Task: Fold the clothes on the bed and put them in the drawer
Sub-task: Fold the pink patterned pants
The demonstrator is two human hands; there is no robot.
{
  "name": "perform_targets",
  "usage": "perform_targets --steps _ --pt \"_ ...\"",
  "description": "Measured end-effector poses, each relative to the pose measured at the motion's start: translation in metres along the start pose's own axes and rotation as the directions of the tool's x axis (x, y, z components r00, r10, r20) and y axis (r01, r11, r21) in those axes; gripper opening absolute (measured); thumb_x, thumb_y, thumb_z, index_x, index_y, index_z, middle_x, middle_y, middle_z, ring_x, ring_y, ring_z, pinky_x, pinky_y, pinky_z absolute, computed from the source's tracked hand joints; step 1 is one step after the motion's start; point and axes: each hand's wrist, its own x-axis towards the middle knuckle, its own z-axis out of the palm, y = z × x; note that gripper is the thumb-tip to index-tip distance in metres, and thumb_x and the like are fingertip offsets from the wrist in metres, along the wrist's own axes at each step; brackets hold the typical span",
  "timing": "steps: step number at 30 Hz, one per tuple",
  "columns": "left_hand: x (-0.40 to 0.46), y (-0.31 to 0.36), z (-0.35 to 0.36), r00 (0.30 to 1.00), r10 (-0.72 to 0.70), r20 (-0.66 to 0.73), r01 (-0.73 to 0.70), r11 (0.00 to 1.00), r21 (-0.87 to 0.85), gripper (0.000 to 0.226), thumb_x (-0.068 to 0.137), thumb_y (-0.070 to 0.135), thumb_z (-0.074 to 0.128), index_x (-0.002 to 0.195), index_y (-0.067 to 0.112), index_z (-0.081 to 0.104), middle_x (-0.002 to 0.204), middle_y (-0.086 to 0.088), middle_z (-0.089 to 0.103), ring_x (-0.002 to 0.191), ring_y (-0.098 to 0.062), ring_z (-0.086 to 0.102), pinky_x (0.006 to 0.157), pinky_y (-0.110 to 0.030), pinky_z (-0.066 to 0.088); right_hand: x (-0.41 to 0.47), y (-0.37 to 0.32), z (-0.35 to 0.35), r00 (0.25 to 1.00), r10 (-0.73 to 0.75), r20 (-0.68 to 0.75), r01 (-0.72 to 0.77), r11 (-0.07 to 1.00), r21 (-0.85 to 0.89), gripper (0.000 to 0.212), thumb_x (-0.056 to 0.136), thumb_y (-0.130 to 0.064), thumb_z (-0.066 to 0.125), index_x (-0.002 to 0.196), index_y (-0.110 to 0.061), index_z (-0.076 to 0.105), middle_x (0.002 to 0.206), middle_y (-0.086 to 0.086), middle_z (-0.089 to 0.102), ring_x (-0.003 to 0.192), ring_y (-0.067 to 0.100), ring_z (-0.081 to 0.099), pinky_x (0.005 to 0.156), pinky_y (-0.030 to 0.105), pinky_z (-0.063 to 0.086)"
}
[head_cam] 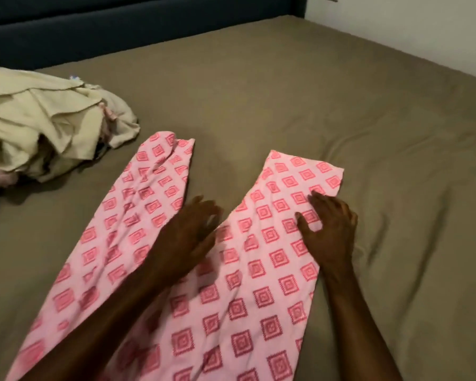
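**Nothing readable here**

We went over the whole shot and can't find any text, label, brand or number to read. The pink trousers [231, 270] only carry a repeating square-diamond print, no lettering. There's a tiny blue-and-white scrap on the cream clothes pile [39, 119], but it's too small and blurred for us to make out.

Both my bare forearms reach forward side by side. My left hand [187, 232] is blurred, palm down, fingers [204, 207] spread and fairly straight. My right hand [330, 229] lies flat, palm down, fingers [318, 198] straight and angled left, thumb splayed out.
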Motion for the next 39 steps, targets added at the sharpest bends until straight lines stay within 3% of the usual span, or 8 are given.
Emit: perform_targets --steps 3,7,14,20,25,31,36,39 --pt "-0.074 -0.052 -0.035 0.977 -0.213 0.027 0.192 0.923 0.334 0.067 0.098 0.058 0.038 0.144 0.012 0.056 0.151 -0.014 0.052 0.148 -0.035 0.035 0.117 -0.051 0.035 -0.005 -0.01 -0.005 0.998 0.052 0.026 -0.053 0.997 0.059 0.051 0.087 -0.048 0.065 0.128 -0.018 0.072 0.138 0.0 0.067 0.126 0.031 0.057 0.105 0.047 0.037" --pt "-0.156 -0.089 -0.073 0.897 -0.442 -0.006 0.41 0.826 0.388 0.082 0.098 0.069 0.023 0.147 0.01 0.05 0.149 -0.022 0.05 0.144 -0.042 0.039 0.113 -0.056 0.037 -0.005 -0.019 -0.013 0.98 0.137 0.144 -0.146 0.988 0.053 0.065 0.085 -0.06 0.056 0.134 -0.02 0.068 0.145 0.001 0.062 0.133 0.032 0.053 0.111 0.056 0.035" --pt "-0.232 -0.085 -0.1 0.792 -0.552 -0.26 0.601 0.779 0.177 0.053 0.094 0.062 0.049 0.112 0.015 0.066 0.106 -0.009 0.064 0.096 -0.033 0.056 0.085 -0.044 0.043 -0.019 -0.096 -0.019 0.956 0.024 0.291 0.056 0.963 -0.263 0.066 0.096 -0.048 0.036 0.147 -0.008 0.05 0.157 0.021 0.044 0.145 0.041 0.039 0.114 0.06 0.029" --pt "-0.217 -0.092 -0.116 0.664 -0.713 -0.226 0.722 0.69 -0.056 0.023 0.088 0.042 0.074 0.096 0.022 0.064 0.097 -0.001 0.061 0.091 -0.028 0.064 0.071 -0.038 0.049 -0.068 -0.231 0.032 0.915 -0.171 0.365 0.218 0.972 -0.09 0.044 0.096 -0.018 0.048 0.137 -0.003 0.055 0.143 0.022 0.055 0.132 0.041 0.051 0.108 0.055 0.042" --pt "-0.174 -0.102 -0.123 0.676 -0.723 -0.14 0.719 0.689 -0.086 0.027 0.089 0.048 0.071 0.096 0.023 0.063 0.093 0.003 0.069 0.087 -0.023 0.067 0.068 -0.033 0.045 -0.052 -0.276 0.082 0.919 -0.113 0.378 0.106 0.994 0.04 0.046 0.096 -0.04 0.039 0.118 -0.011 0.066 0.108 0.013 0.071 0.095 0.037 0.063 0.084 0.047 0.049" --pt "-0.108 -0.129 -0.126 0.626 -0.773 -0.099 0.759 0.634 -0.145 0.017 0.094 0.039 0.069 0.097 0.023 0.066 0.094 0.006 0.069 0.086 -0.018 0.063 0.068 -0.029 0.039 -0.003 -0.258 0.112 0.91 0.216 0.355 -0.309 0.923 0.231 0.03 0.079 -0.052 0.061 0.091 -0.027 0.07 0.094 -0.003 0.067 0.085 0.016 0.064 0.08 0.04 0.056" --pt "-0.105 -0.167 -0.122 0.393 -0.914 -0.1 0.784 0.39 -0.483 0.011 0.091 0.022 0.068 0.083 0.015 0.069 0.085 0.0 0.072 0.08 -0.023 0.067 0.074 -0.038 0.053 -0.002 -0.256 0.124 0.905 0.281 0.321 -0.367 0.896 0.251 0.011 0.081 -0.039 0.058 0.079 -0.028 0.059 0.09 -0.004 0.062 0.081 0.02 0.061 0.078 0.044 0.054" --pt "-0.103 -0.175 -0.119 0.395 -0.917 -0.05 0.756 0.356 -0.549 0.015 0.089 0.025 0.067 0.077 0.017 0.069 0.077 0.001 0.073 0.074 -0.021 0.07 0.076 -0.045 0.059 -0.006 -0.255 0.128 0.926 0.254 0.279 -0.321 0.918 0.231 0.01 0.089 -0.033 0.059 0.084 -0.025 0.056 0.092 -0.004 0.057 0.08 0.019 0.058 0.075 0.04 0.051"
